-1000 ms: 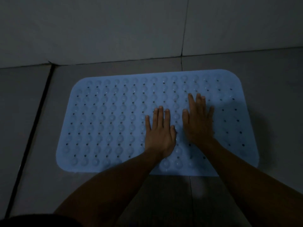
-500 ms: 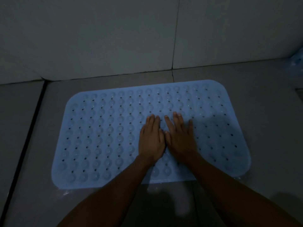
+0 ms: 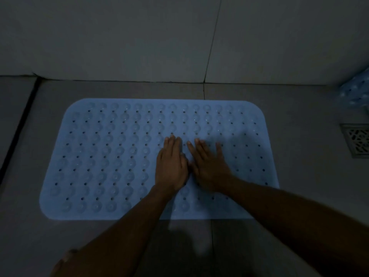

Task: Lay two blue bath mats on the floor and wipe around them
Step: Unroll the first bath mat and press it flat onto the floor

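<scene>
A light blue bath mat (image 3: 111, 156) with rows of bumps and small holes lies flat on the grey tiled floor. My left hand (image 3: 170, 166) rests palm down on it, right of its middle. My right hand (image 3: 209, 165) lies flat beside it, thumbs nearly touching. Neither hand holds anything. At the far right edge a second blue mat (image 3: 356, 92) shows only partly, bunched against the wall.
A tiled wall (image 3: 139, 37) rises just behind the mat. A metal floor drain (image 3: 357, 139) sits in the floor to the right. A dark groove (image 3: 19, 128) runs along the floor on the left. The scene is dim.
Both hands have slid back toward me and closer together on the mat. The view has shifted, bringing the drain and the second mat into sight at the right.
</scene>
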